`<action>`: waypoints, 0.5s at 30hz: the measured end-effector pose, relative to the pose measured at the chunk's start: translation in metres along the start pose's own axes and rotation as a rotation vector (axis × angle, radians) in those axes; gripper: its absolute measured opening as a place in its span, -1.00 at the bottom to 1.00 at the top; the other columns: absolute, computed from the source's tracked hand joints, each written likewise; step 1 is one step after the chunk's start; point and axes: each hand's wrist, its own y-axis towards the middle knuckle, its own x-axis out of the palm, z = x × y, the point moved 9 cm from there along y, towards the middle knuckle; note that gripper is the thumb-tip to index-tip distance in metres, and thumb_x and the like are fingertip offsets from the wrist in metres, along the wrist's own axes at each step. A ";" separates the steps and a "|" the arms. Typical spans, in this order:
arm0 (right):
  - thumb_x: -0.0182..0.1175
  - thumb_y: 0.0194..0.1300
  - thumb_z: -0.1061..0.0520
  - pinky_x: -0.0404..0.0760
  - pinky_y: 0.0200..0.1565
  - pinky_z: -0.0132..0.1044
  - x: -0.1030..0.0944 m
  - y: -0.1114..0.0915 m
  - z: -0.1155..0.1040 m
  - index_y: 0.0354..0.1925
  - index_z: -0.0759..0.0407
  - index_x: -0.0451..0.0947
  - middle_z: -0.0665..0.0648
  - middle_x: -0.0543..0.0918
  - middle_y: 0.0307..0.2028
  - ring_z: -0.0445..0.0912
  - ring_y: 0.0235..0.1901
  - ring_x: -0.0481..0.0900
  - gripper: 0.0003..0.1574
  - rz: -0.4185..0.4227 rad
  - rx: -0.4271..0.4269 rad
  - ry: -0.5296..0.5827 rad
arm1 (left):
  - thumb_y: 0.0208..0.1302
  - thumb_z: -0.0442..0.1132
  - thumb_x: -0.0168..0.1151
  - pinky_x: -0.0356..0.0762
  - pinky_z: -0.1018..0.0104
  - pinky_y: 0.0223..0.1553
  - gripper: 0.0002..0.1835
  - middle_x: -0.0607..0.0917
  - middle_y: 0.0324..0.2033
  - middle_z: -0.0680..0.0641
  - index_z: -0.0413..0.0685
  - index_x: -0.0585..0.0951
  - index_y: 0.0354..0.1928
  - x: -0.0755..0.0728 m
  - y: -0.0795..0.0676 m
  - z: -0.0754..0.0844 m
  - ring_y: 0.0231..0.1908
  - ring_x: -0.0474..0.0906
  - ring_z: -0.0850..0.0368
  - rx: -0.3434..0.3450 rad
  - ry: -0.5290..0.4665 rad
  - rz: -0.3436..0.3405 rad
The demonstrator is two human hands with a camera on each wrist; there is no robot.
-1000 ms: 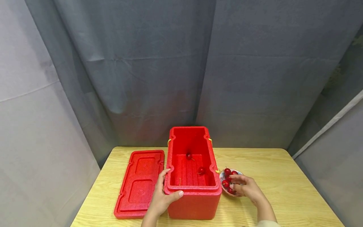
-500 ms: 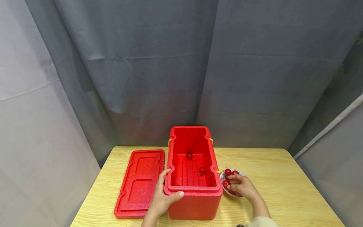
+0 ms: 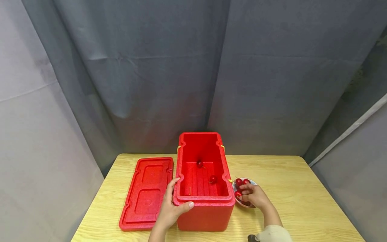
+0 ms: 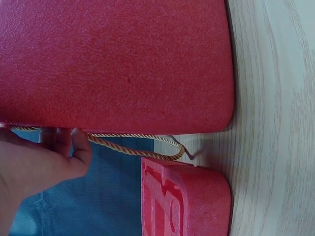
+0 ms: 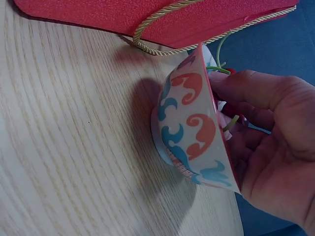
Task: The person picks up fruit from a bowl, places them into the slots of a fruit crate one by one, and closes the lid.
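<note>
A deep red foam box (image 3: 205,216) stands uncovered on the table, two cherries lying on its floor, one cherry (image 3: 213,179) nearer. My left hand (image 3: 170,209) grips its near left corner, thumb over the front rim and fingers along the left side by a gold rope handle (image 4: 125,147). On the box's right is a small patterned bowl (image 5: 189,120) of several red cherries (image 3: 239,182) with stems. My right hand (image 3: 255,196) reaches into it, fingers bent among the fruit; its fingertips are partly hidden by the rim and I cannot tell whether they pinch a cherry.
The red lid (image 3: 148,198) lies flat left of the box, with recessed panels facing up. A wooden table (image 3: 302,205) bears everything. Grey curtains (image 3: 151,84) hang behind the table and at both sides.
My right hand has sunk slightly farther left into the bowl, its fingers nearer the cherries. The left hand keeps its hold on the box. The head view has shifted slightly.
</note>
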 end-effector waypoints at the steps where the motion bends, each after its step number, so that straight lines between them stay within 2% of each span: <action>1: 0.29 -0.06 0.43 0.54 -0.50 -0.17 0.001 0.000 0.000 -0.07 0.50 0.45 0.28 0.57 -0.33 -0.01 -0.35 0.51 -0.50 -0.004 0.001 0.001 | -0.09 -0.36 0.44 0.46 0.17 -0.04 -0.12 0.31 0.14 -0.20 0.18 0.21 0.29 0.000 0.000 0.000 0.00 0.45 -0.16 0.000 -0.008 -0.002; 8: 0.28 -0.12 0.47 0.54 -0.40 -0.26 0.004 0.004 -0.003 -0.11 0.54 0.45 0.25 0.55 -0.39 -0.02 -0.37 0.48 -0.51 -0.010 -0.037 -0.019 | -0.09 -0.38 0.44 0.45 0.17 -0.03 -0.12 0.31 0.15 -0.20 0.15 0.21 0.29 0.001 0.000 -0.002 0.01 0.45 -0.14 -0.003 -0.020 -0.002; 15: 0.34 -0.24 0.46 0.49 -0.38 -0.28 0.007 0.004 -0.009 -0.19 0.46 0.53 0.19 0.55 -0.46 -0.04 -0.41 0.48 -0.50 0.010 -0.083 -0.156 | -0.09 -0.36 0.44 0.44 0.18 -0.02 -0.11 0.29 0.17 -0.18 0.18 0.20 0.29 -0.001 0.000 -0.004 0.01 0.46 -0.10 -0.010 0.003 0.012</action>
